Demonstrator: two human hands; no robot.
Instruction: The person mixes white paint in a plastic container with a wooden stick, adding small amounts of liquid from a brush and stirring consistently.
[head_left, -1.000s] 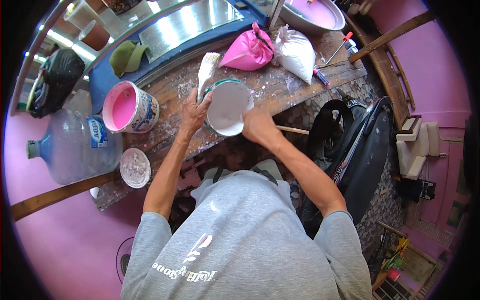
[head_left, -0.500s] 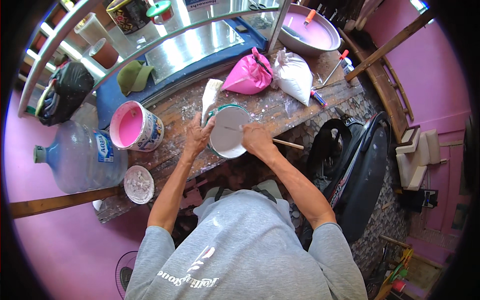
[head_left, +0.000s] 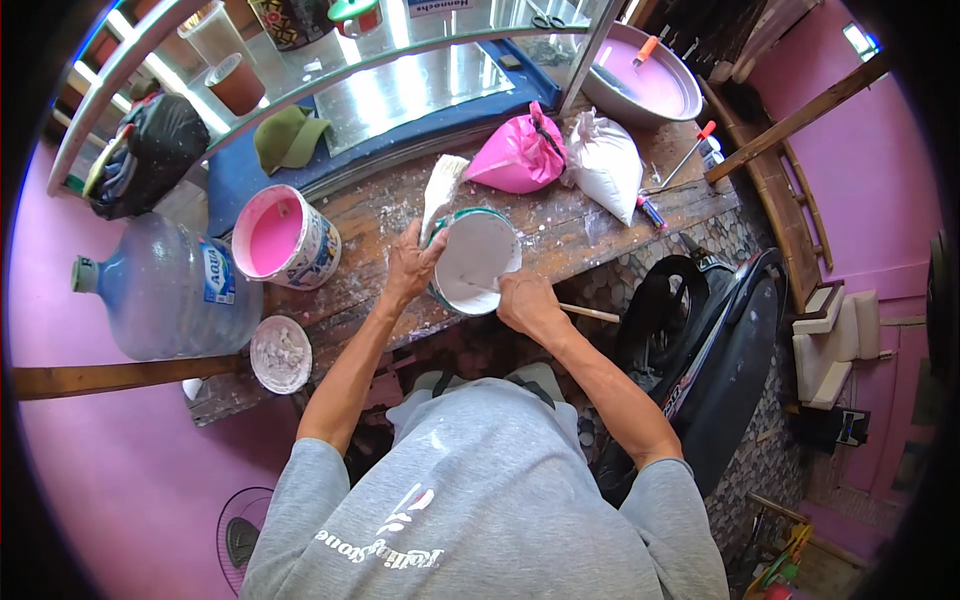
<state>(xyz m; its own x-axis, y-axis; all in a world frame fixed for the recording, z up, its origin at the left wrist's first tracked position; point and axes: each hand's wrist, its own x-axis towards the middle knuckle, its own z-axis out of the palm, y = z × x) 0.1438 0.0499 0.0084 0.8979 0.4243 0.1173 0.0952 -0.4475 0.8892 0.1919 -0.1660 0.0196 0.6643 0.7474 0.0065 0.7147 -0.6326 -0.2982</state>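
Observation:
A round bucket (head_left: 492, 246) with a green outer rim and whitish-grey liquid inside stands at the table's near edge. My left hand (head_left: 408, 268) is closed on its left rim, thumb over the edge. A wide paintbrush (head_left: 441, 190) with pale bristles points away from me, its handle running down to that hand; whether the fingers also hold it I cannot tell. My right hand (head_left: 530, 303) is closed around a wooden stick (head_left: 592, 313) at the bucket's near right rim. One end of the stick dips into the liquid; the other sticks out to the right.
Left on the wooden table (head_left: 370, 250) are a pink paint bucket (head_left: 318, 250), a paint-crusted lid (head_left: 281, 355) and a large water bottle (head_left: 165, 295). Behind lie a pink bag (head_left: 517, 155), a white bag (head_left: 606, 165) and a basin (head_left: 655, 110). A motorbike (head_left: 715, 350) stands right.
My right hand and the stick have moved toward me within the bucket. The left hand keeps its place on the rim. The whole view has shifted slightly.

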